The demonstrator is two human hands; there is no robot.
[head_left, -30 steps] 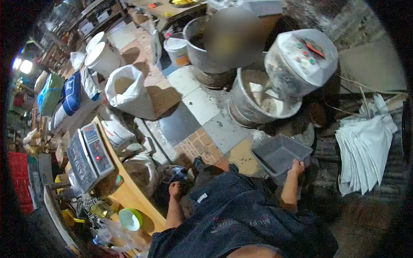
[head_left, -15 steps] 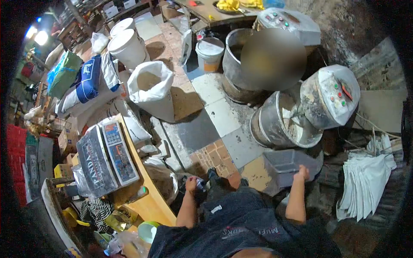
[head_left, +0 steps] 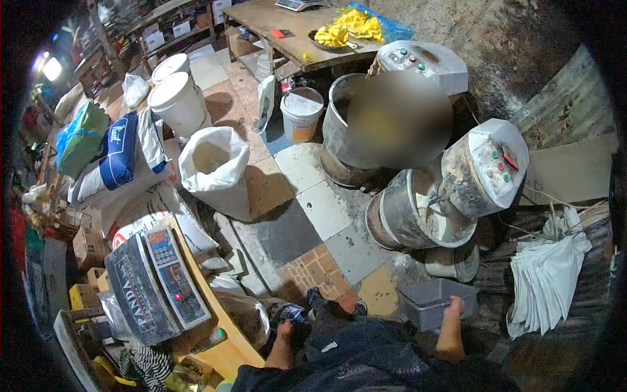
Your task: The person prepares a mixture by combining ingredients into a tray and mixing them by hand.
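My right hand is closed on the right rim of a grey plastic bin, which is held low beside my legs. Below the bowl of the nearer mixer, a pale round container shows beyond the bin. At my other side, my left hand has curled fingers next to a dark, shiny crumpled item; what it holds is too small to make out. An open sack lies between that hand and the wooden table edge.
A scale sits on the table at left. Ahead stand an open white sack, lidded buckets and a second mixer. White cloths hang at right. Yellow items lie on the far table.
The view has tilted up, showing more of the far table. My right hand and the grey bin have come closer to my body together. My left hand also sits lower in view.
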